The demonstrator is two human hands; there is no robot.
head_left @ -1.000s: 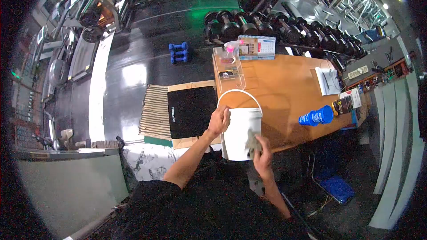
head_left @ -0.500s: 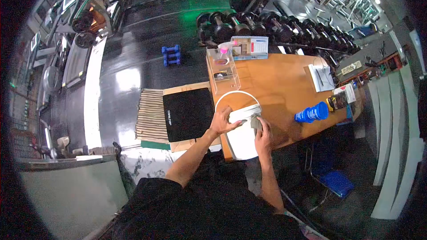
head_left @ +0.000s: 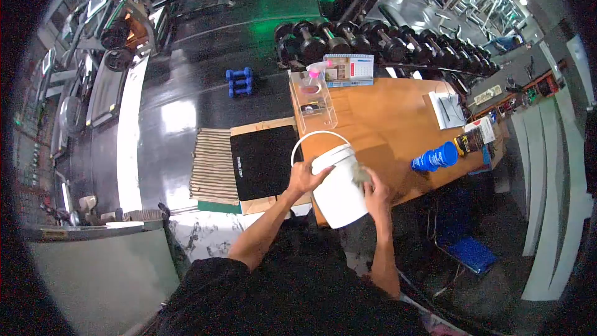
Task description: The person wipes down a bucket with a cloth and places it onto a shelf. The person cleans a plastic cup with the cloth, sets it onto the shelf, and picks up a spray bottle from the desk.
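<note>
The white bucket [head_left: 341, 198] sits tilted between the two hands, over the near edge of the table [head_left: 398, 112], its top leaning toward the left hand [head_left: 305, 179]. That hand grips the bucket near the top, thumb across its front; the right hand [head_left: 377, 196] is closed around a grey-green cloth [head_left: 360, 175] at the opposite side, blurred enough that I cannot tell how firmly the cloth presses. The likeliest trouble is a slip: the wall looks smooth, and a hard push from the right hand could twist the bucket out of the left hand's hold. Whether its base rests on the table or hangs free is unclear; if it hangs, a loosened grip could drop it toward the body. The raised handle [head_left: 322, 132], just beyond the left hand, might swing down onto the fingers. A wide turn could also knock the clear box [head_left: 318, 118] beyond the hands, or, less likely, the blue tubs [head_left: 443, 156] past the right hand.
</note>
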